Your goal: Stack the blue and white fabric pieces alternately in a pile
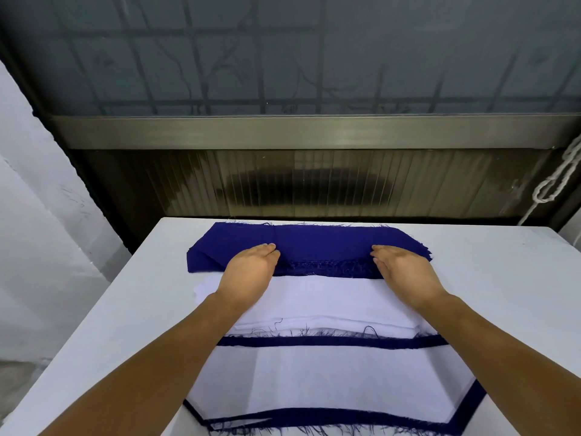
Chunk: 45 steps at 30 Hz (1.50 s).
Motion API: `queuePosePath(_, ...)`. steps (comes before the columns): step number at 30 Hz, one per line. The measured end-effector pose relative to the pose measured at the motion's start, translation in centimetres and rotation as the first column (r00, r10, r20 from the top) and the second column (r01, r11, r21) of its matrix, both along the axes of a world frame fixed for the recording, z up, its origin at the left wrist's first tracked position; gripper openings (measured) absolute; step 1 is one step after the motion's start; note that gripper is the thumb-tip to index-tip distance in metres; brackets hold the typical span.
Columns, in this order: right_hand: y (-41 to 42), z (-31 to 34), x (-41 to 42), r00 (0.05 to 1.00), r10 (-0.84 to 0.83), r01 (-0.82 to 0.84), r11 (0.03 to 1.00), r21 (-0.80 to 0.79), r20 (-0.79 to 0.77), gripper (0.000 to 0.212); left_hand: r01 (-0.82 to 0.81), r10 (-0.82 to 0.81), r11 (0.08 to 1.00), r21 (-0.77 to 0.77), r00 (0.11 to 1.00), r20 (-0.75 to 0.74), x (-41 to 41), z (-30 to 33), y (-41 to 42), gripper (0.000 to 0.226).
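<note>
Both hands, left (pixel 248 272) and right (pixel 405 272), reach forward, palms down, fingers straight

White table (pixel 125 309) before frosted barred window (pixel 283 58), ribbed panel (pixel 314 184) below.

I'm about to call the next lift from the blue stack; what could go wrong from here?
1. Both hands, left hand and right hand, sit on the frayed near edge of the blue stack; loose threads may snag, so several layers could lift together.
2. The white stack lies right against it; dragging a blue piece back could rumple its top sheet.
3. The near pile already shows blue edges sticking out unevenly; another careless drop may worsen the misalignment.
</note>
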State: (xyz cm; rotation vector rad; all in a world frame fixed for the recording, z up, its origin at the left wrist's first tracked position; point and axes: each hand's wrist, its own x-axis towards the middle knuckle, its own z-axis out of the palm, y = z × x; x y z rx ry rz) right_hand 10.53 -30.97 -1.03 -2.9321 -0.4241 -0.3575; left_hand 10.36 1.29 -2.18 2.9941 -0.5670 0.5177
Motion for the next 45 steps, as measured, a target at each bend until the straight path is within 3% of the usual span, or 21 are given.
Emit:
queuePosePath(2, 0.2, 0.4, 0.0, 0.999, -0.027, 0.027, 1.0, 0.007, 0.023, 0.027, -0.031, 0.03, 0.999, 0.009, 0.999, 0.015, -0.2, 0.4, -0.2, 0.033)
queuePosePath(6, 0.5, 0.5, -0.1, 0.996, -0.053, 0.038, 0.983, 0.178, 0.078, 0.017, -0.126, 0.126, 0.992, 0.002, 0.992, 0.009, -0.5, 1.4, -0.5, 0.022)
queuePosePath(11, 0.7, 0.4, -0.1, 0.992, -0.087, 0.056, 0.95, 0.308, 0.087, 0.01, -0.109, 0.123, 0.979, -0.173, 0.99, 0.069, -0.8, 1.9, -0.5, 0.01)
queuePosePath(15, 0.6, 0.8, 0.2, 0.997, -0.044, 0.065, 0.908, 0.414, -0.06, 0.018, -0.13, 0.11, 0.94, -0.315, 0.991, -0.081, -0.1, 1.6, -0.1, 0.007)
queuePosePath(18, 0.0, 1.8, -0.2, 0.992, 0.011, 0.056, 0.858, 0.511, -0.126, 0.018, -0.126, 0.07, 0.924, -0.36, 0.984, -0.165, 0.3, 1.8, 1.1, 0.02)
queuePosePath(21, -0.1, 3.0, -1.7, 0.996, 0.039, 0.006, 0.86, 0.51, -0.077, 0.017, -0.113, 0.053, 0.942, -0.317, 0.98, -0.193, -0.4, 2.8, 2.3, 0.024)
queuePosePath(25, 0.2, 4.5, -5.1, 0.998, 0.06, -0.069, 0.919, 0.388, 0.034, 0.01, -0.049, 0.039, 0.977, -0.208, 0.998, -0.055, -3.8, 5.0, 2.7, 0.022)
queuePosePath(28, -0.6, 5.5, -9.4, 0.999, 0.043, -0.029, 0.917, 0.397, -0.027, 0.013, -0.002, -0.006, 0.983, -0.185, 0.999, -0.045, -7.9, 7.0, 3.0, 0.019)
queuePosePath(30, -1.4, 6.2, -12.0, 0.987, 0.089, -0.023, 0.899, 0.438, -0.13, 0.011, 0.048, -0.071, 0.984, -0.172, 0.989, -0.13, -10.6, 8.1, 3.7, 0.015)
queuePosePath(32, -2.5, 7.1, -13.8, 0.946, 0.154, 0.005, 0.872, 0.489, -0.284, 0.008, 0.067, -0.112, 0.986, -0.153, 0.944, -0.312, -12.5, 8.9, 4.6, 0.009)
queuePosePath(35, -3.4, 8.5, -14.8, 0.762, 0.289, 0.078, 0.847, 0.526, -0.579, 0.017, 0.043, -0.161, 0.978, -0.202, 0.771, -0.616, -13.9, 9.7, 5.6, 0.01)
queuePosePath(37, -3.3, 8.5, -14.8, 0.707, 0.276, 0.095, 0.875, 0.474, -0.652, 0.019, 0.023, -0.193, 0.968, -0.249, 0.698, -0.689, -14.0, 9.9, 5.6, 0.012)
queuePosePath(39, -2.9, 8.0, -14.5, 0.769, 0.202, 0.102, 0.898, 0.428, -0.606, 0.019, -0.008, -0.169, 0.966, -0.257, 0.734, -0.658, -13.7, 9.7, 5.2, 0.013)
queuePosePath(41, -2.5, 7.7, -14.3, 0.888, 0.086, 0.126, 0.9, 0.418, -0.453, 0.019, -0.079, -0.081, 0.959, -0.271, 0.841, -0.534, -13.5, 9.6, 5.0, 0.011)
queuePosePath(43, -2.2, 7.5, -14.6, 0.975, -0.025, 0.121, 0.892, 0.434, -0.22, 0.02, -0.116, 0.001, 0.937, -0.33, 0.945, -0.328, -13.6, 9.4, 4.9, 0.012)
queuePosePath(45, -2.0, 6.9, -15.3, 0.998, -0.064, 0.055, 0.892, 0.449, 0.004, 0.02, -0.051, 0.019, 0.915, -0.401, 0.996, -0.084, -14.4, 9.1, 5.0, 0.013)
